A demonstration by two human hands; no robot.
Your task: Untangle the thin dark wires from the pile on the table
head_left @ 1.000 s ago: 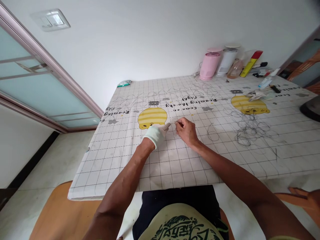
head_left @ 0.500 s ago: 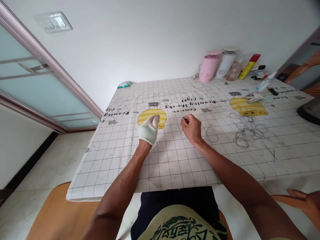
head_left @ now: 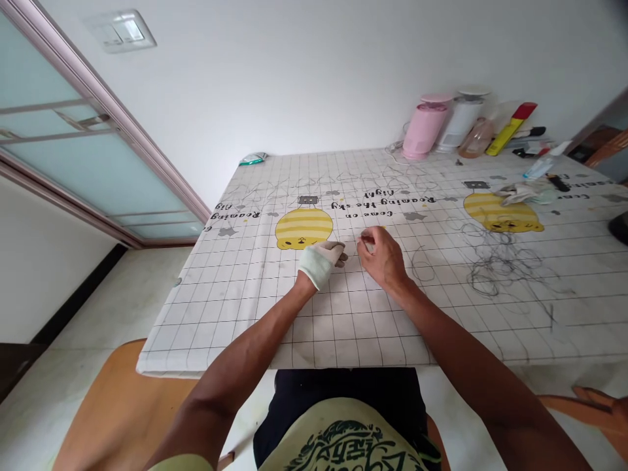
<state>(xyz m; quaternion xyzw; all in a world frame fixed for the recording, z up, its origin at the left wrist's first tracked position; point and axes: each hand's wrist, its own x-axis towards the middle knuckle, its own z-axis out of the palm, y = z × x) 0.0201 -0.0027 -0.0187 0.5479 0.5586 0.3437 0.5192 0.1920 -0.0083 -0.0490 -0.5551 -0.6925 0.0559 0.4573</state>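
Observation:
My left hand [head_left: 322,260] wears a white glove with grey fingertips and is just below the left yellow striped bear print on the checked tablecloth [head_left: 216,327]. Its fingers are pressed together, and whatever they may hold is too small to make out. A short gap to the right, my bare right hand [head_left: 383,258] has thumb and forefinger pinched; something tiny and pale may be at the tips, but I cannot name it. Right of that hand, a thin loop of dark thread [head_left: 422,265] lies on the cloth, with a larger tangle of thread [head_left: 500,261] farther right.
Against the wall stand a pink cylinder [head_left: 426,129], a white cylinder [head_left: 461,121], a bottle [head_left: 475,139] and a yellow tube with a red cap [head_left: 510,131]. A glove [head_left: 532,193] and a spray bottle [head_left: 547,161] lie at the right. A green-white packet [head_left: 253,159] rests at the back left corner.
My left hand has moved right and slightly down, off the bear print and closer to my right hand. My right hand's pinch looks a little looser. The whole view has shifted slightly.

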